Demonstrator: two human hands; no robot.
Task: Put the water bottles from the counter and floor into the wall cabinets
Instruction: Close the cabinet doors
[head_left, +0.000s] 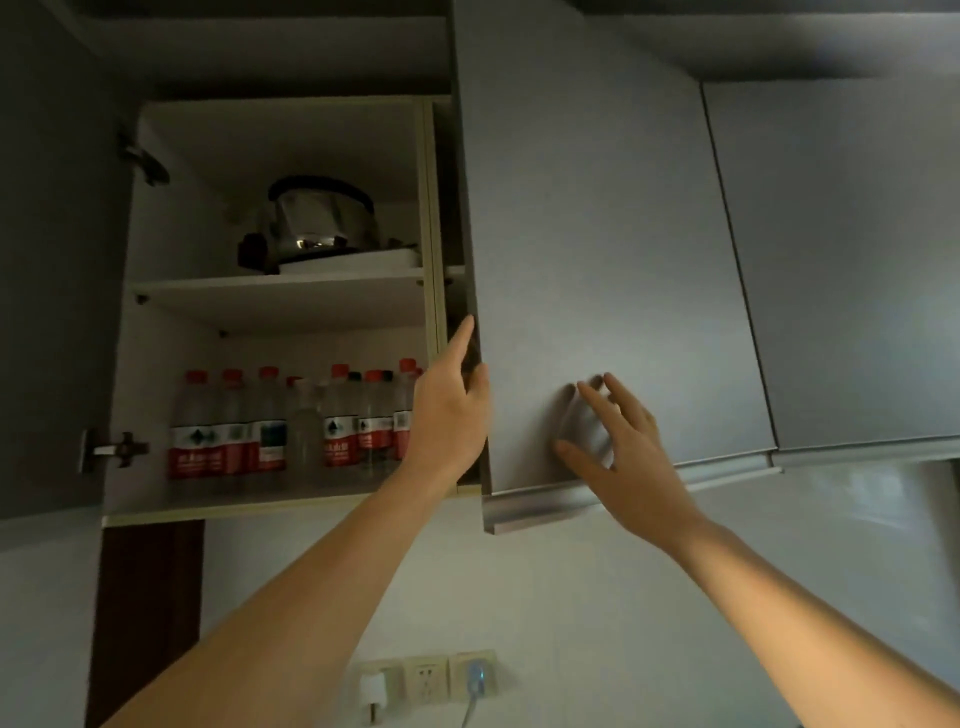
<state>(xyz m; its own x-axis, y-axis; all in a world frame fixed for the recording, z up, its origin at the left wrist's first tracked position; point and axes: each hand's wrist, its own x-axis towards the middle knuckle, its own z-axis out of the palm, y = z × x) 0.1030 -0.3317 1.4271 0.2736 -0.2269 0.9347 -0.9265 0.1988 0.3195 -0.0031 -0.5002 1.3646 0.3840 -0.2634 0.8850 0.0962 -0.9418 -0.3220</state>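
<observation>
Nearest the camera, both forearms reach up and away toward the wall cabinets. The right hand (621, 447) lies spread, fingers straight, flat on or just off the face of the grey door (597, 260) — it holds nothing. The left hand (451, 415) is at that door's free left edge, its fingers seeming to wrap behind the edge while the forefinger points up along it; how firmly it grips I cannot tell.

The door's long axis runs upright, and its free edge sits between the two hands, with the hinge side off to the right of the right hand. So the coming move likely turns on this edge: the left hand is the nearer one to swing it, the right to steady or press it.

Just left of the left hand and farther back, the water bottles (270, 421) stand upright in a row on the lower shelf (249, 488) of the open compartment, red caps up. Above them, farther still, a metal pot (317, 223) sits on the upper shelf (280, 291).
</observation>
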